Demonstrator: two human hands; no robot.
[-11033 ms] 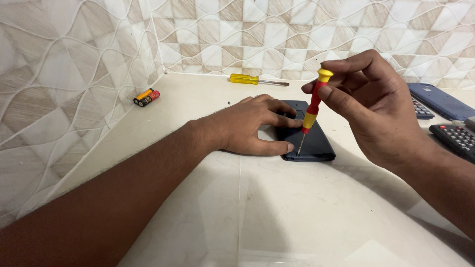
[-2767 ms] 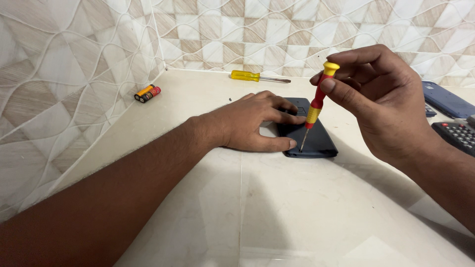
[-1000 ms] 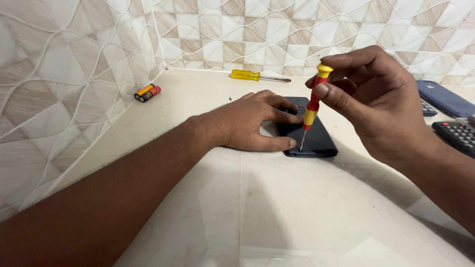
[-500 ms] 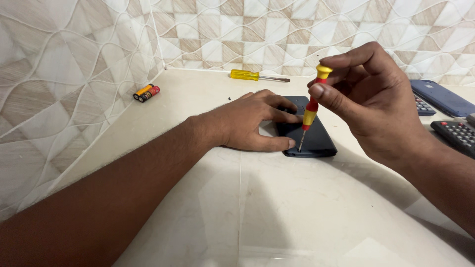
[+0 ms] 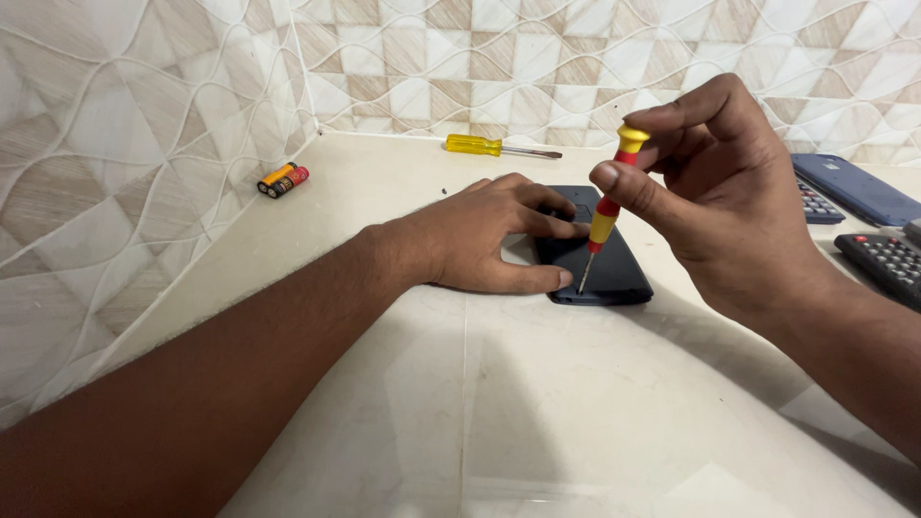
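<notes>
A flat dark rectangular device (image 5: 614, 270) lies face down on the pale countertop (image 5: 460, 403). My left hand (image 5: 484, 235) rests palm-down on its left edge, fingers spread over it, pinning it. My right hand (image 5: 724, 192) pinches a small red-and-yellow screwdriver (image 5: 606, 209) held nearly upright. Its metal tip touches the device near the front left corner, close to my left thumb.
A yellow-handled screwdriver (image 5: 494, 147) lies by the tiled back wall. Two small batteries (image 5: 284, 179) sit near the left wall corner. At the right edge are a blue calculator (image 5: 849, 192) and a black keypad device (image 5: 887, 264). A tiny dark speck (image 5: 443, 191) lies behind my left hand.
My right hand has shifted slightly with the small screwdriver, whose tip stays on the device. My left hand holds the same place.
</notes>
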